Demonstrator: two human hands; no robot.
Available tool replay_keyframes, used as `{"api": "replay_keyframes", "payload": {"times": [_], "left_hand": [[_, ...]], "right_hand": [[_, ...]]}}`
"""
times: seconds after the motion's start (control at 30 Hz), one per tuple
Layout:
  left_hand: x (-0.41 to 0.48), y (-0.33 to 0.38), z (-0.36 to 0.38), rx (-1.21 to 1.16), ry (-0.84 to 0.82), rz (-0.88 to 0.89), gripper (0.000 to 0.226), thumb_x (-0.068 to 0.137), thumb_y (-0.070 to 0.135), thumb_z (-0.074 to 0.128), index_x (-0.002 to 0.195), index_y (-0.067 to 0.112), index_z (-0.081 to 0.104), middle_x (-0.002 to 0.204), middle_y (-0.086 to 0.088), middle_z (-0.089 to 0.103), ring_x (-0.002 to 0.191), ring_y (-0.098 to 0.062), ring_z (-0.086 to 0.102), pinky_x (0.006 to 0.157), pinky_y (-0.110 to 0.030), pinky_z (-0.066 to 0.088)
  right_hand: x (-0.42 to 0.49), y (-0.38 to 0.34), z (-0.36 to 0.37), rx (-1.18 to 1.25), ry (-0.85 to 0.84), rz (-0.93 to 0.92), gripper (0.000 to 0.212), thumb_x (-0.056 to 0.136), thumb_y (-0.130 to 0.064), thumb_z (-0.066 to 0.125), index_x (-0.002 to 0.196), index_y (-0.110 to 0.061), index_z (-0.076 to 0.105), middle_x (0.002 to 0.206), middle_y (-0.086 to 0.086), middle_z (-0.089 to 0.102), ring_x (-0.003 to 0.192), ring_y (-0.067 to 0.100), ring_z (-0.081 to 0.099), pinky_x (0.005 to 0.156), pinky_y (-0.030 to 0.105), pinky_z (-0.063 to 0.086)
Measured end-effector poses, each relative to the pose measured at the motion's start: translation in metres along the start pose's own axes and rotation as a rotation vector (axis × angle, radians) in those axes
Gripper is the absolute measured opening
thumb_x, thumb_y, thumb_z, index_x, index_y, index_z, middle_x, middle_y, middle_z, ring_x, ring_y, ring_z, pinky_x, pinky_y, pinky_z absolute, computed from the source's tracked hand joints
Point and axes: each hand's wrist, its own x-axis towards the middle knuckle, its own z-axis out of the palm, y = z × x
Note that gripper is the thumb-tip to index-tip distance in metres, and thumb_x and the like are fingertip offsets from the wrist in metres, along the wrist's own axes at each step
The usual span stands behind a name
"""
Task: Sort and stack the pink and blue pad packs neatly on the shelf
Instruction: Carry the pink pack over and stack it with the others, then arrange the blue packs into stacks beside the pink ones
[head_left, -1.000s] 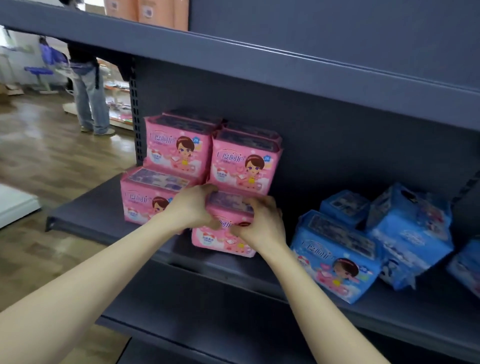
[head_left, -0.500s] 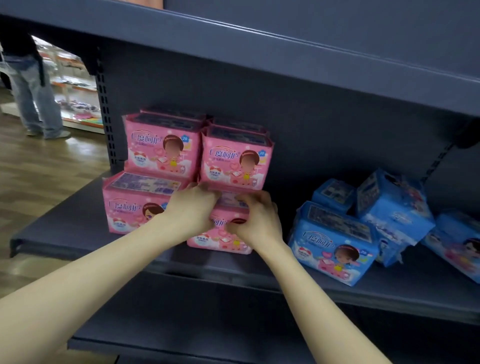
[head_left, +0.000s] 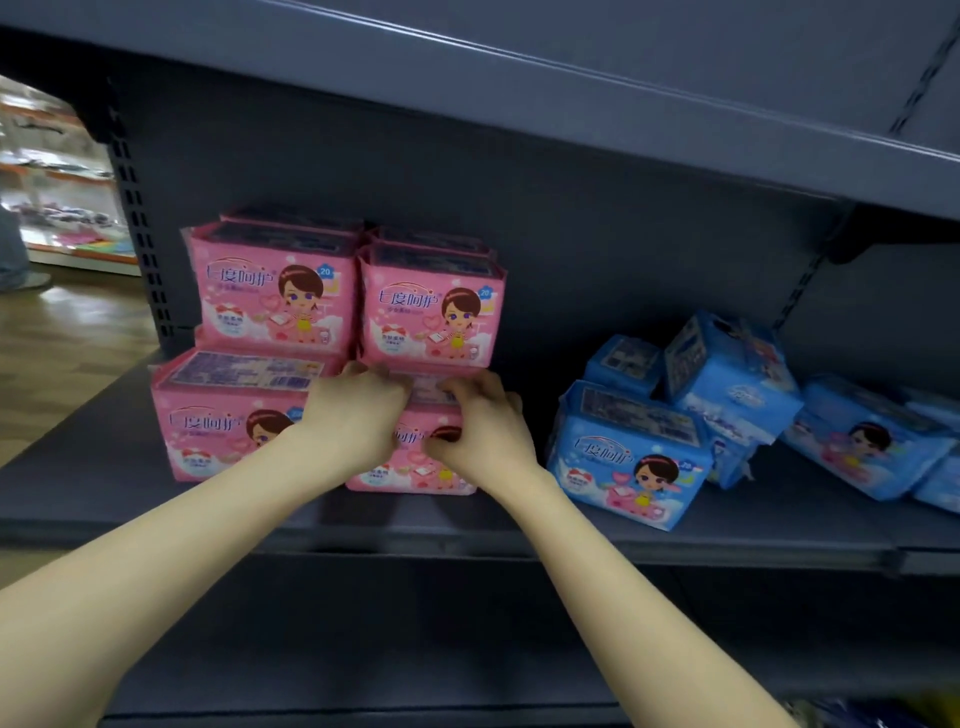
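Reference item: the held pink pack, standing upright on the grey shelf near its front edge, printed face outward.

Hands: both are on this pack. The left hand covers its upper left corner with fingers curled over the top edge. The right hand covers its upper right corner, fingers bent over the top and thumb pressed to the printed front. Both grip the pack; neither is spread.

Pink group: a second pink pack stands touching the reference item's left side, also upright. Directly above the reference item sits the upper right pink pack — its lower edge meets the fingers. The upper left pink pack is above and to the left, side by side with it. More pink packs show behind the upper pair; count unclear.

Blue group: to the right of the reference item, apart from it, the front blue pack stands slightly angled. Behind that is a small blue pack, beside it a tilted blue pack, and farther right a flat blue pack — loosely heaped, not aligned.

Surroundings: an upper shelf board overhangs; a slotted post and wooden floor lie far left.
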Motion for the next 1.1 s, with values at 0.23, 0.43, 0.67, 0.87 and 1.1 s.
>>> {"api": "replay_keyframes", "payload": {"times": [0.23, 0.43, 0.67, 0.87, 1.1], "left_hand": [[0.0, 0.032, -0.035, -0.119, 0.174, 0.11, 0.047, 0.083, 0.038, 0.058, 0.127, 0.024, 0.051, 0.127, -0.002, 0.052, 0.12, -0.026, 0.045, 0.091, -0.034, 0.041], [0.016, 0.086, -0.055, -0.5, 0.201, 0.208, 0.045, 0.08, 0.03, 0.059, 0.125, 0.025, 0.055, 0.12, -0.001, 0.059, 0.112, -0.026, 0.055, 0.082, -0.033, 0.047], [0.044, 0.154, -0.051, -0.623, 0.045, 0.26, 0.077, 0.071, 0.038, 0.069, 0.141, 0.028, 0.037, 0.141, -0.001, 0.04, 0.127, -0.024, 0.042, 0.1, -0.036, 0.042], [0.054, 0.187, -0.041, -0.574, -0.116, 0.073, 0.11, 0.061, 0.048, 0.078, 0.146, 0.04, 0.008, 0.154, -0.005, -0.005, 0.141, -0.032, 0.011, 0.106, -0.041, 0.034], [0.075, 0.188, -0.016, -0.768, -0.217, -0.063, 0.132, 0.04, 0.053, 0.087, 0.147, 0.033, 0.012, 0.154, -0.009, 0.01, 0.14, -0.027, 0.021, 0.109, -0.031, 0.029]], "right_hand": [[-0.012, 0.015, -0.034, 0.069, 0.193, -0.019, 0.039, 0.076, -0.018, 0.065, 0.114, -0.014, 0.063, 0.116, 0.012, 0.058, 0.108, 0.034, 0.052, 0.093, 0.034, 0.04], [-0.034, 0.059, -0.083, 0.113, 0.38, -0.006, 0.042, 0.077, -0.013, 0.065, 0.118, -0.015, 0.062, 0.124, 0.008, 0.055, 0.115, 0.032, 0.048, 0.095, 0.032, 0.04], [-0.05, 0.144, -0.127, 0.126, 0.546, 0.123, 0.042, 0.077, -0.015, 0.067, 0.119, -0.013, 0.062, 0.125, 0.01, 0.054, 0.121, 0.031, 0.044, 0.095, 0.026, 0.03], [-0.057, 0.206, -0.139, 0.052, 0.385, 0.285, 0.064, 0.08, -0.028, 0.068, 0.138, -0.028, 0.042, 0.149, 0.008, 0.02, 0.135, 0.036, 0.021, 0.108, 0.039, 0.023], [-0.049, 0.238, -0.136, 0.085, 0.241, 0.232, 0.065, 0.082, -0.03, 0.067, 0.14, -0.031, 0.037, 0.153, 0.003, 0.012, 0.141, 0.028, 0.019, 0.111, 0.032, 0.021]]}}
